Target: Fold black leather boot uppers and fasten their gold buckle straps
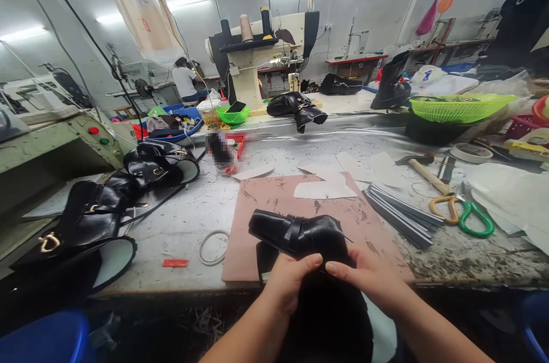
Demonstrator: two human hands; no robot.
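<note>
A glossy black, square-toed leather boot [323,294] with a narrow strap crossing its foot is at five o'clock, bent at the ankle, toe pointing just past nine, shaft running toward six, pale inside showing at four.

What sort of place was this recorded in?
Likely a footwear workshop: a sewing machine carrying thread spools, black boots lying at left, and another black boot held in the left hand and right hand.

Thread spools [246,30] stand atop a sewing machine [246,80] | hammer [429,175] lies near scissors [463,213] | white-shirted co-worker [184,84] sits beyond
</note>
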